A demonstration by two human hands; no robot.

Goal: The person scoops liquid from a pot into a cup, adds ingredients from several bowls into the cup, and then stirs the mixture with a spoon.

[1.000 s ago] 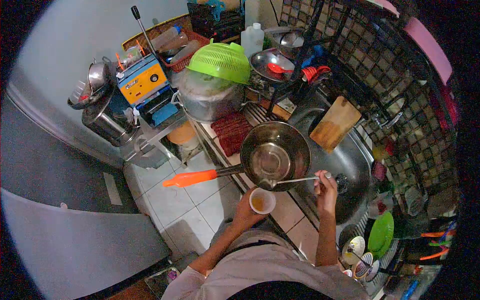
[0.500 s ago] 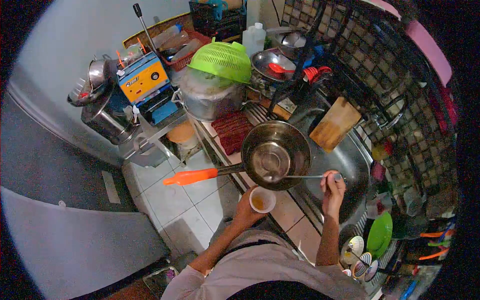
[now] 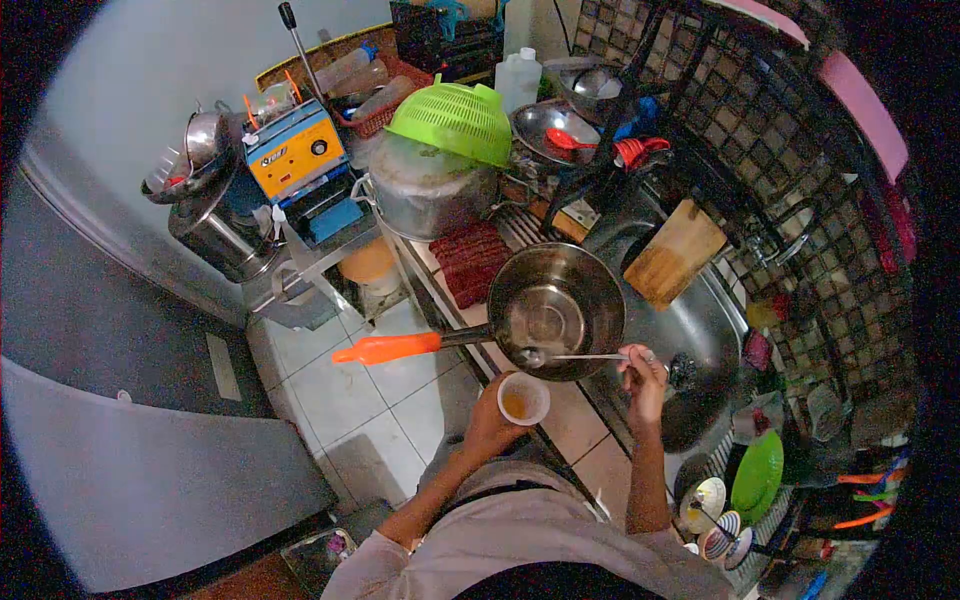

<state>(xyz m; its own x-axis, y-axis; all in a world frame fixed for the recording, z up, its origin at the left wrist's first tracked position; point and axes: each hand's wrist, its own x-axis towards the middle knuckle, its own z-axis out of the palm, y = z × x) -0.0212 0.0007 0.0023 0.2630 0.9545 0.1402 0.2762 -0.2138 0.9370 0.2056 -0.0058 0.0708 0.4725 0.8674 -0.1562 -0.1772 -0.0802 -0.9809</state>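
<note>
My left hand (image 3: 486,420) is wrapped round a small white cup (image 3: 538,392) with some amber-yellow contents at its bottom. In my right hand (image 3: 645,385) is the handle end of a metal spoon (image 3: 590,357), its bowl over the near side of the pan's inside. The deep metal pan (image 3: 555,300) rests at the counter and sink edge, its orange handle (image 3: 388,349) pointing left. The cup is just below the pan's near rim.
A wooden board (image 3: 675,253) lies across the sink (image 3: 705,370). Left of the pan is a dark red cloth (image 3: 468,264). Behind stands a large pot (image 3: 425,198) topped by a green colander (image 3: 455,120). Dishes and a green plate (image 3: 758,474) are at the right.
My right hand has moved left with the spoon, and the spoon's bowl now shows more clearly inside the pan. My left hand keeps its hold on the cup. The view has shifted slightly.
</note>
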